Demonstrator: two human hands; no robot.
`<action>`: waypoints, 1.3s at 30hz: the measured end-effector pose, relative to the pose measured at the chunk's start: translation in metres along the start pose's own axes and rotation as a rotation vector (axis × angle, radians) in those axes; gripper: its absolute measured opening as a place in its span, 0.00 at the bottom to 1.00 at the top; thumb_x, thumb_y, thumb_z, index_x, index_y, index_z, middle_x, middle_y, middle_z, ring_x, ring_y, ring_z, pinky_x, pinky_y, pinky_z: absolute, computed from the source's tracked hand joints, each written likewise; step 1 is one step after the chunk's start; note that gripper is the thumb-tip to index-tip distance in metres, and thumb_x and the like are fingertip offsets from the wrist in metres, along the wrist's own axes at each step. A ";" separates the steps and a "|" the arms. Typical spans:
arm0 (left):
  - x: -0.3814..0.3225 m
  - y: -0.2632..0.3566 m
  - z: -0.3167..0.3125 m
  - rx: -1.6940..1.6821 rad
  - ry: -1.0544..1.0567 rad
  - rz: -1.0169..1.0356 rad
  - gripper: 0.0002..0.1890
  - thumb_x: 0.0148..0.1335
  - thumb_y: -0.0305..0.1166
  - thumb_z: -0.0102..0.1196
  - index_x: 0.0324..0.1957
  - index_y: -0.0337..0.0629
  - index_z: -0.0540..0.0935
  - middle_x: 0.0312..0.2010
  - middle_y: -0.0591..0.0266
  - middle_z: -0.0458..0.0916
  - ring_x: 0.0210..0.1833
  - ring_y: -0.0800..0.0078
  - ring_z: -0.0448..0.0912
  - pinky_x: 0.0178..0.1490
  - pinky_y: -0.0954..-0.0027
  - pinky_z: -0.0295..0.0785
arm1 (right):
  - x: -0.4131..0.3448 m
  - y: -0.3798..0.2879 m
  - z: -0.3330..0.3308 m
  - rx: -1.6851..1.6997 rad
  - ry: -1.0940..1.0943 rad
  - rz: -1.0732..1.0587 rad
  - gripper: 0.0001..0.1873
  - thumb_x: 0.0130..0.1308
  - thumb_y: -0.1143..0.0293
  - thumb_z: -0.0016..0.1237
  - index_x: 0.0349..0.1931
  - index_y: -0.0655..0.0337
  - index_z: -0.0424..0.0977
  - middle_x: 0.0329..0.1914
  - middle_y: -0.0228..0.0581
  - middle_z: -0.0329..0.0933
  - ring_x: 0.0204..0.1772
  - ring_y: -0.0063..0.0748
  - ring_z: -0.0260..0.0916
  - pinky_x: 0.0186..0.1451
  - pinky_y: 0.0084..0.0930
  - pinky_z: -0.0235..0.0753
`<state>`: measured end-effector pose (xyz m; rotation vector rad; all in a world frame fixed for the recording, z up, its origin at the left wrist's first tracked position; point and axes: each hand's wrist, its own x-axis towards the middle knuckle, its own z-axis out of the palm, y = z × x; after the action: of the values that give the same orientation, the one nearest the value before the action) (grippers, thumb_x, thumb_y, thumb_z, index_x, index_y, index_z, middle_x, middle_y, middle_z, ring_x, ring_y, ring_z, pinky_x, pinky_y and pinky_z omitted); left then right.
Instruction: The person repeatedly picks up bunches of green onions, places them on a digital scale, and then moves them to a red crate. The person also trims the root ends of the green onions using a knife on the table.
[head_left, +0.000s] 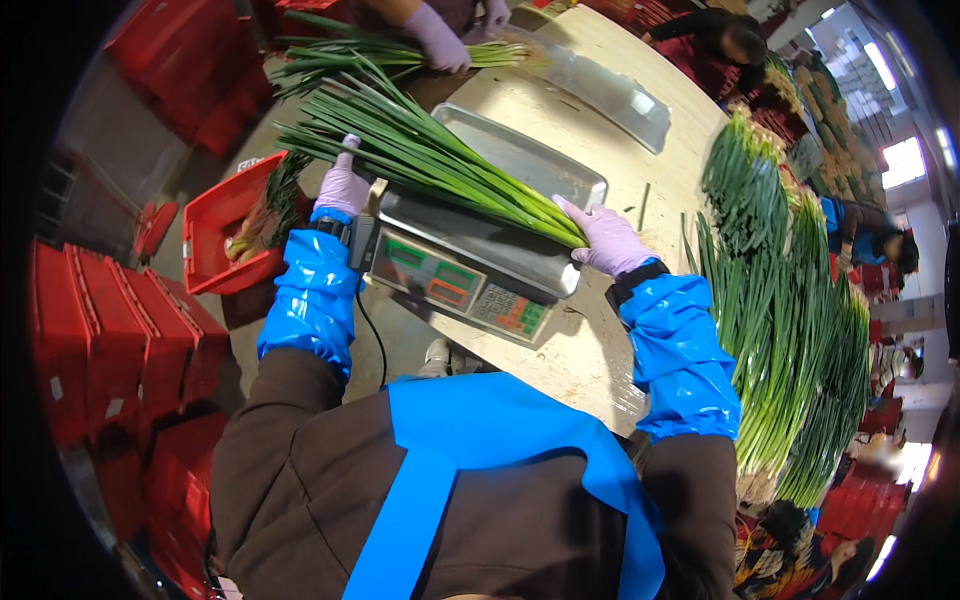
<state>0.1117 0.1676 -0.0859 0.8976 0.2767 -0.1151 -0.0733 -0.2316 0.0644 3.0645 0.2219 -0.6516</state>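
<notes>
A bunch of green onions lies slantwise above the steel pan of an electronic weighing scale. Whether it rests on the pan or is lifted just off it, I cannot tell. My right hand, in a pale purple glove, grips the pale stalk end, so the roots are hidden. My left hand, gloved alike, holds the leafy end with its thumb over the leaves and its other fingers hidden. The scale's display and keypad face me.
A second steel pan lies behind the scale on the wooden table. Co-worker's gloved hands hold more green onions at the top. Heaped green onions fill the right. Red crates stand left; a cable hangs below the scale.
</notes>
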 end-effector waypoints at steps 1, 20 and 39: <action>0.007 -0.005 -0.020 0.187 0.011 0.009 0.25 0.69 0.51 0.57 0.57 0.41 0.80 0.53 0.59 0.82 0.51 0.68 0.77 0.60 0.69 0.70 | 0.010 -0.005 0.010 -0.016 0.026 0.070 0.55 0.51 0.60 0.69 0.78 0.31 0.49 0.69 0.53 0.67 0.71 0.55 0.65 0.68 0.51 0.67; -0.127 0.021 -0.111 0.062 0.144 -0.113 0.60 0.59 0.70 0.57 0.75 0.29 0.50 0.75 0.40 0.56 0.76 0.47 0.60 0.75 0.48 0.57 | -0.169 0.020 0.096 0.525 1.123 0.503 0.43 0.66 0.61 0.59 0.76 0.66 0.51 0.79 0.53 0.54 0.80 0.46 0.50 0.83 0.41 0.45; -0.176 -0.001 0.053 0.566 -0.115 0.527 0.29 0.68 0.37 0.63 0.67 0.36 0.71 0.58 0.52 0.79 0.61 0.68 0.76 0.65 0.69 0.69 | -0.365 0.154 0.250 0.097 0.466 0.979 0.25 0.55 0.62 0.66 0.49 0.71 0.80 0.72 0.53 0.63 0.65 0.57 0.69 0.67 0.43 0.71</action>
<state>-0.0470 0.1225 -0.0056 1.4920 -0.1166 0.2571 -0.4827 -0.4419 -0.0207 2.8052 -1.2391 0.1098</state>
